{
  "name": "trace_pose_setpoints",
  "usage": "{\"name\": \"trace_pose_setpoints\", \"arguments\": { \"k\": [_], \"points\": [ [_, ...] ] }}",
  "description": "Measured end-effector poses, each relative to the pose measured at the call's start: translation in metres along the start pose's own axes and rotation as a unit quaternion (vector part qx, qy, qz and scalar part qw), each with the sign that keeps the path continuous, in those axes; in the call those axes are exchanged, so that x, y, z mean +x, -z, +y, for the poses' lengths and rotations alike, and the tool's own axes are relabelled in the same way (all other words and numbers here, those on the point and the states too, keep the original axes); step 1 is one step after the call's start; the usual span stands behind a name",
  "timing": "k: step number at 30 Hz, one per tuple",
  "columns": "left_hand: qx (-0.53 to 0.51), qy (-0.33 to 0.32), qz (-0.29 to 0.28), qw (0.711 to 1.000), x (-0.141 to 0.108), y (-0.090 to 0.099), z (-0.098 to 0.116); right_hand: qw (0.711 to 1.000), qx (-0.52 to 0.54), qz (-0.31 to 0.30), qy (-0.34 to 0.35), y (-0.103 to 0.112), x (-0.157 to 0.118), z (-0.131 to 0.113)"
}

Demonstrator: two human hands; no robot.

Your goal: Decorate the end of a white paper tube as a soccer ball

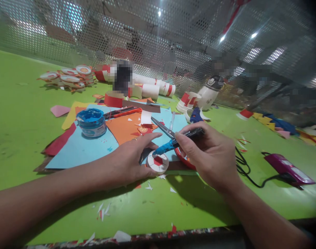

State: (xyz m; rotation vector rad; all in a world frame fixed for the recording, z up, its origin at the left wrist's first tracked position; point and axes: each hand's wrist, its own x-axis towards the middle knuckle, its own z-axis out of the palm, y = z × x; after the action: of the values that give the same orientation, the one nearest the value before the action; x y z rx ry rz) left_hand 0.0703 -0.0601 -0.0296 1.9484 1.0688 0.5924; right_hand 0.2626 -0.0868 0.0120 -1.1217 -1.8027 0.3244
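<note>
My left hand steadies a small round white disc with a red centre, thumb and fingers at its left side. In my right hand is a black-handled tool whose tip is coated in blue paint; the tip touches or hovers just over the disc's upper edge. An open jar of blue paint stands on light blue paper to the left. Scissors with red handles lie on the sheets, partly hidden behind my right hand. A blue glue gun is beyond that hand.
Several layered paper discs sit at the back left. White paper cups lie along the back, near a white kettle-like container. A purple device with a black cable is at the right. Paper scraps litter the front.
</note>
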Motion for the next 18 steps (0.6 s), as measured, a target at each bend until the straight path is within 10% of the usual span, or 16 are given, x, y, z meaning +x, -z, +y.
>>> {"name": "trace_pose_setpoints", "arguments": {
  "k": [18],
  "points": [
    [0.012, -0.047, 0.006, 0.999, -0.0006, 0.0007, -0.0006, 1.0, 0.02, -0.008, -0.02, -0.0031, -0.0022, 0.0]
  ]
}}
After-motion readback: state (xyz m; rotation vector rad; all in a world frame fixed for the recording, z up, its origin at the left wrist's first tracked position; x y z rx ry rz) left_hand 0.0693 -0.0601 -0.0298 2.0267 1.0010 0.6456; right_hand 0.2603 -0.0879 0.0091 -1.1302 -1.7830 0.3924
